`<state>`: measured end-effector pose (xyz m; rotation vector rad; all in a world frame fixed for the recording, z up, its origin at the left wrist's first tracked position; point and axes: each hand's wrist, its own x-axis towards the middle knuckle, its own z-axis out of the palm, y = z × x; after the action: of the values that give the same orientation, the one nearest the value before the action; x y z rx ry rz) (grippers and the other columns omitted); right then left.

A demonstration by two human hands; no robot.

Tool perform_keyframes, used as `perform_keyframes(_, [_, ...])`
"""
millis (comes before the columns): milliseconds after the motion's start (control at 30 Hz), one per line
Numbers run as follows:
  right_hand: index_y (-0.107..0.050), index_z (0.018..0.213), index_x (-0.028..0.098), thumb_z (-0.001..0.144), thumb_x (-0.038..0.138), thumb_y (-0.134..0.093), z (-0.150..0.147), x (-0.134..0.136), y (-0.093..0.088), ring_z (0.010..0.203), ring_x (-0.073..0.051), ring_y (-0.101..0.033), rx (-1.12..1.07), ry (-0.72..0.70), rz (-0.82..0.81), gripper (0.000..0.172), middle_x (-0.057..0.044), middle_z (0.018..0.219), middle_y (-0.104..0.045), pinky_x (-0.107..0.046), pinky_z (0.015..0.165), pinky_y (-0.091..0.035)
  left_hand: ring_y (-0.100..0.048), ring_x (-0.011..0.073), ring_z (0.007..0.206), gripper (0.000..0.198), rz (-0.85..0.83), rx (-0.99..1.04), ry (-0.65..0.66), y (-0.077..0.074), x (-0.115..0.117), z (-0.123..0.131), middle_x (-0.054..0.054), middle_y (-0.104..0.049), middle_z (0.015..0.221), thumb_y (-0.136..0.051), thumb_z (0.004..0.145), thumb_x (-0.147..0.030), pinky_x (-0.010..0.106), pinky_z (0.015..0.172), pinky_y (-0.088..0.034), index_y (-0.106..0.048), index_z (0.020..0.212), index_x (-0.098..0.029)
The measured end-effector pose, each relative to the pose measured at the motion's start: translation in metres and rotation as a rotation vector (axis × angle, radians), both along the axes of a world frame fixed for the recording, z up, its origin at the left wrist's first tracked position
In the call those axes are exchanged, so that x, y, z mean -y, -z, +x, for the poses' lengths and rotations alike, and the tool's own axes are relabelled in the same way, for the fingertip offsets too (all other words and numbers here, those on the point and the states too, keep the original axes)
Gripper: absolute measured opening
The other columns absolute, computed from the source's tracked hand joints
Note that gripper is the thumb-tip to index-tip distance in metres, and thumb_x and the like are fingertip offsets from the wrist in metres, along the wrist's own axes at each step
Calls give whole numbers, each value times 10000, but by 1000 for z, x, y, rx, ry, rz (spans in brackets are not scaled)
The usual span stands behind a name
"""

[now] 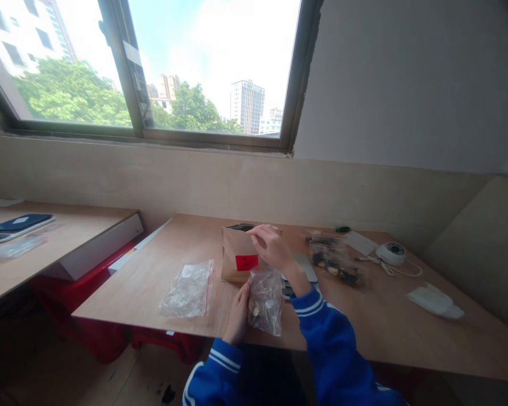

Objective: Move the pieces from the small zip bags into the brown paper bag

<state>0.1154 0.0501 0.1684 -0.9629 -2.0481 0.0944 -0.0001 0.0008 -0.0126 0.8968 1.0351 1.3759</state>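
My left hand holds a small clear plastic bag with some small pieces inside, near the front edge of the wooden table. My right hand hovers above it, fingers curled, right beside the top of a brown paper bag with a red label; whether it grips anything is unclear. An empty-looking clear zip bag lies flat to the left of my hands.
Another clear bag with dark pieces lies to the right. A small white round device with a cable, a white object and a green-capped item sit further right. A second table with a tablet stands on the left.
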Motion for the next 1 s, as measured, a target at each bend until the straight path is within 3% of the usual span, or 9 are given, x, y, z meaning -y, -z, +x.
perform_keyframes(100, [-631, 1009, 227, 885, 186, -421, 11, 14, 0, 1025, -204, -562, -158, 9, 23, 247, -50, 1037, -662, -366, 963, -356, -427, 272, 1300, 430, -5, 4, -7, 3, -1, 1, 86, -594, 1286, -560, 813, -467, 428, 1129, -244, -655, 1122, -183])
perform_keyframes(200, [-624, 942, 224, 874, 203, -398, 29, 34, 15, 923, -201, -578, -405, 90, -53, 237, -48, 956, -652, -341, 867, -426, -463, 268, 1272, 432, 21, 24, 22, 2, 0, 3, 83, -612, 1264, -532, 829, -471, 424, 1116, -275, -656, 1119, -175])
perform_keyframes(367, [-537, 670, 226, 805, 228, -422, 53, 64, 87, 612, -177, -542, -601, 168, -448, 177, 2, 610, -551, -286, 614, -458, -453, 266, 1280, 445, 23, 23, 20, -8, 2, 4, 86, -614, 1261, -549, 810, -481, 404, 1110, -289, -661, 1106, -168])
perform_keyframes(467, [-595, 730, 212, 790, 271, -497, 51, 72, 127, 725, -214, -616, -539, 27, -659, 129, -31, 727, -644, -338, 714, -501, -476, 283, 1257, 452, -2, 22, -3, -9, 2, 4, 100, -635, 1227, -577, 787, -488, 403, 1092, -312, -672, 1079, -157])
perform_keyframes(533, [-641, 784, 199, 794, 285, -537, 46, 75, 141, 819, -238, -643, -495, -74, -747, 135, -55, 823, -687, -374, 798, -505, -508, 293, 1223, 462, -7, 29, 1, -8, 2, 4, 106, -659, 1184, -583, 780, -498, 407, 1073, -336, -678, 1064, -146])
perform_keyframes(700, [-649, 1056, 203, 842, 374, -554, 33, 80, 138, 853, -237, -665, -485, -186, -880, 291, -67, 978, -704, -392, 809, -525, -570, 297, 1142, 447, -15, 85, 54, -5, 3, 6, 102, -689, 1121, -593, 773, -502, 424, 1017, -398, -687, 1040, -156])
perform_keyframes(867, [-571, 1216, 263, 863, 368, -538, 32, 83, 127, 887, -207, -654, -389, -265, -894, 369, -43, 1054, -675, -347, 812, -524, -569, 283, 1142, 432, 23, 58, 84, -6, 4, 5, 100, -686, 1130, -581, 788, -488, 420, 1040, -370, -691, 1035, -151])
perform_keyframes(1000, [-437, 1350, 290, 811, 312, -602, 40, 83, 126, 643, -153, -633, -304, -276, -994, 564, -36, 995, -680, -296, 636, -541, -570, 271, 1134, 390, 77, 2, 128, -5, 4, 4, 85, -691, 1119, -583, 799, -455, 395, 1036, -374, -696, 1027, -160])
